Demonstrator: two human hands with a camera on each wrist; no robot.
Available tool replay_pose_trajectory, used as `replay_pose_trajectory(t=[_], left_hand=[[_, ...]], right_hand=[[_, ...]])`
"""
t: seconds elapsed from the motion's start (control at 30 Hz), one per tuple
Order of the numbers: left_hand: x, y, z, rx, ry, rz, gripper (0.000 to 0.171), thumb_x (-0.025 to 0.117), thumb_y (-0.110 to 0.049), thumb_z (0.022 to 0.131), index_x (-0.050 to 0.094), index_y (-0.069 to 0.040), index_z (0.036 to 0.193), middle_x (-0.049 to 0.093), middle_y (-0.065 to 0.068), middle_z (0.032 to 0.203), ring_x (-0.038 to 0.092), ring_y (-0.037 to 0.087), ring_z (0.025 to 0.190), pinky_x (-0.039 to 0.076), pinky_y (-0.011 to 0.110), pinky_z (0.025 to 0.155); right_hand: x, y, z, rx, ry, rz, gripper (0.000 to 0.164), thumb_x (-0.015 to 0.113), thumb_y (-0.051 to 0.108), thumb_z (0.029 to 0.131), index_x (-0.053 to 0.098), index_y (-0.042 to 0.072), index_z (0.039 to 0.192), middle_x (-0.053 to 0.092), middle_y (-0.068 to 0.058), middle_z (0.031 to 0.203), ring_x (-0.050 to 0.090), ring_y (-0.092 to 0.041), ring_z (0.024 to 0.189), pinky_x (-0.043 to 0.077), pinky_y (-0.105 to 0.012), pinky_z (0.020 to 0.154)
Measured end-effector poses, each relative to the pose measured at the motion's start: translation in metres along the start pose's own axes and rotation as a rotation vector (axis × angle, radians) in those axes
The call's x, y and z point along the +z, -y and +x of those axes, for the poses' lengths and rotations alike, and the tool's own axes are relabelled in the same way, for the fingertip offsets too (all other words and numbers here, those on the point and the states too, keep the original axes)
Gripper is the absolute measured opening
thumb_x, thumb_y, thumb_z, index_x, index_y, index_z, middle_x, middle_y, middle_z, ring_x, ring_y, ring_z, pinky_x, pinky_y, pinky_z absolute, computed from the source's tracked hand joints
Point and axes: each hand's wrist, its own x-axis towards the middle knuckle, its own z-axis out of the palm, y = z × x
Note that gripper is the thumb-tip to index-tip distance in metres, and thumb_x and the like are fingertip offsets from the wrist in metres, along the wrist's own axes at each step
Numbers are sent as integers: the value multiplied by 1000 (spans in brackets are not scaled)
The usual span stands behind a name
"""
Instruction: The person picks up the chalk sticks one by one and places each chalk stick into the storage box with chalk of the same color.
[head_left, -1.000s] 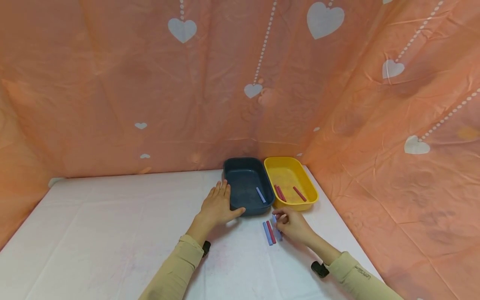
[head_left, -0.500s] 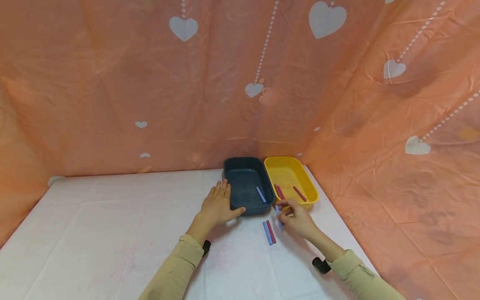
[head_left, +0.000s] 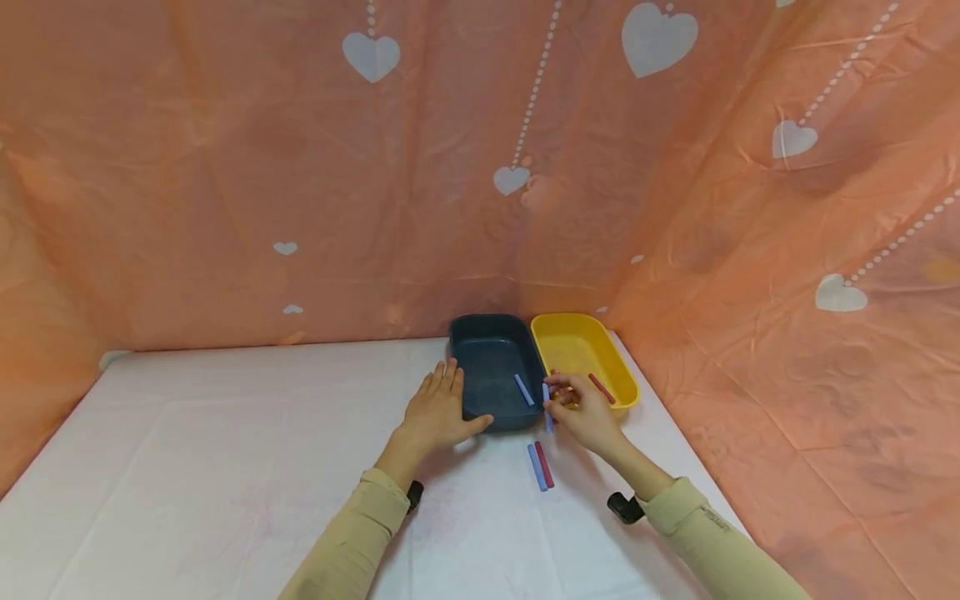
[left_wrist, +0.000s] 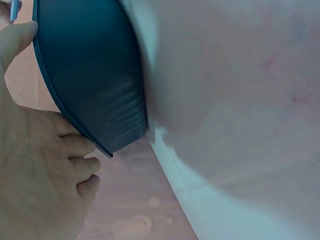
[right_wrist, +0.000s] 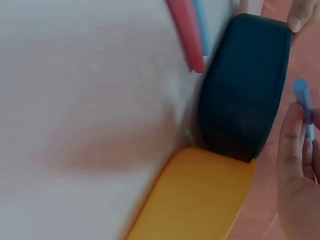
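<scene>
Red sticks (head_left: 555,372) at left in yellow tray (head_left: 570,350): mostly covered by right hand (head_left: 588,417). Dark tray (left_wrist: 90,65): cropped by left wrist view's top edge. Both sleeves (head_left: 341,537): cut off by head view's lower edge. Sleeve mark (head_left: 716,518): too small to read.

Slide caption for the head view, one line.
Right hand pinches a blue stick near the yellow tray; left hand touches the dark tray; two more sticks lie on the white table.

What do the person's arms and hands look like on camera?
Both the left hand and right hand are bare, without gloves. Each arm has a long khaki sleeve, left and right. A small black device sits near each cuff, left and right. The right sleeve bears a small dark marking, unreadable.
</scene>
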Motion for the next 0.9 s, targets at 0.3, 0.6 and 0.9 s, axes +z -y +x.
replay_pose_trajectory(t=[0.3, 0.6, 0.9], left_hand=[[0, -1, 0, -13, 7, 1, 106, 59, -68, 94, 25, 8, 161, 14, 23, 171, 12, 38, 159, 15, 50, 128], [-1, 0, 0, -7, 6, 13, 105, 59, -67, 95, 26, 8, 161, 15, 23, 171, 12, 38, 159, 16, 50, 128], [0, 2, -1, 13, -8, 9, 104, 59, -66, 95, 28, 9, 159, 18, 24, 170, 15, 40, 159, 17, 50, 127]], right_hand=[[10, 9, 21, -6, 26, -20, 36, 73, 3, 93, 66, 1, 128, 65, -17, 113, 61, -23, 79, 53, -19, 65], [29, 12, 39, -45, 18, 18, 35, 74, -2, 92, 67, -2, 126, 65, -21, 113, 65, -20, 76, 57, -19, 65], [49, 13, 53, -36, 42, -4, 35, 75, 2, 91, 68, 0, 125, 67, -16, 110, 67, -16, 76, 58, -23, 64]])
